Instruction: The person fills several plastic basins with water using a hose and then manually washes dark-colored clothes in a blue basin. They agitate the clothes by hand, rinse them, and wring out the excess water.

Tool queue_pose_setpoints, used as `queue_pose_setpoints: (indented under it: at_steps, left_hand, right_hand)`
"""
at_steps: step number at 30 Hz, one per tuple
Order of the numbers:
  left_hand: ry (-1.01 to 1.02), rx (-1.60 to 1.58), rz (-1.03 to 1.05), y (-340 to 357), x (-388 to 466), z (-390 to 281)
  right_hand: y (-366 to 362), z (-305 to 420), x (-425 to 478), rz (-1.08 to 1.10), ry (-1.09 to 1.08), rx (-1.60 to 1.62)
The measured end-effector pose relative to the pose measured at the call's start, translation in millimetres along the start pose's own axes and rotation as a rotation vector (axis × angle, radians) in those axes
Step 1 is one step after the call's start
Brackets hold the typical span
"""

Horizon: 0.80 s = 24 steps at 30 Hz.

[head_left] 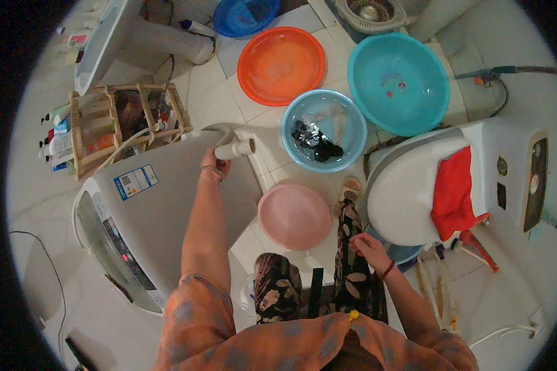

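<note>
My left hand [215, 165] grips a white plastic pipe or hose end [236, 149] beside the far side of a grey-white washing machine [190, 185]. The pipe's open mouth points away from the machine, above the floor tiles. My right hand [372, 252] hangs over my right leg, its fingers loosely curled. I see nothing in it, and its fingertips are too unclear to judge. Before me a pink basin [295, 217] stands on the floor. Beyond it, a light blue basin [306, 109] holds water and dark, wet cloth [322, 146].
An orange basin [281, 65], a turquoise basin [399, 83] and a dark blue basin [246, 16] stand farther off. Right is a toilet [399, 195] with a red cloth [455, 195] over its lid. A rack of bottles [120, 125] stands at the left, near a pedestal washbasin [104, 44].
</note>
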<state>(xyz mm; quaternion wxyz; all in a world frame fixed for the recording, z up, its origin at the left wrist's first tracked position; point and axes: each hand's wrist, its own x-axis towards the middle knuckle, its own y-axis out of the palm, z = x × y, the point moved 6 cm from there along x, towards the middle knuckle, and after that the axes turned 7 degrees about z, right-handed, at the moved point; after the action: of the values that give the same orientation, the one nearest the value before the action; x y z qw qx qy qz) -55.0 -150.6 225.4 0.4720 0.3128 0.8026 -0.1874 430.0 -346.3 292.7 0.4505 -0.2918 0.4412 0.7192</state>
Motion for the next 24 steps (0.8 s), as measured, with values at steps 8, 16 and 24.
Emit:
queue_pose_setpoints:
  at_steps: [8,16,24]
  left_hand:
    - [0.062,-0.084,0.063,37.0,-34.7,-55.7]
    - [0.053,-0.175,-0.026,64.4,-2.3,-81.7]
    - [0.002,-0.263,0.001,132.7,141.0,-67.2]
  right_hand:
    - [-14.6,26.1,-13.9,0.001,-0.038,-0.063]
    - [-7.1,102.8,12.2,-0.023,-0.108,0.079]
    - [13.6,136.5,111.8,-0.158,-0.166,-0.041]
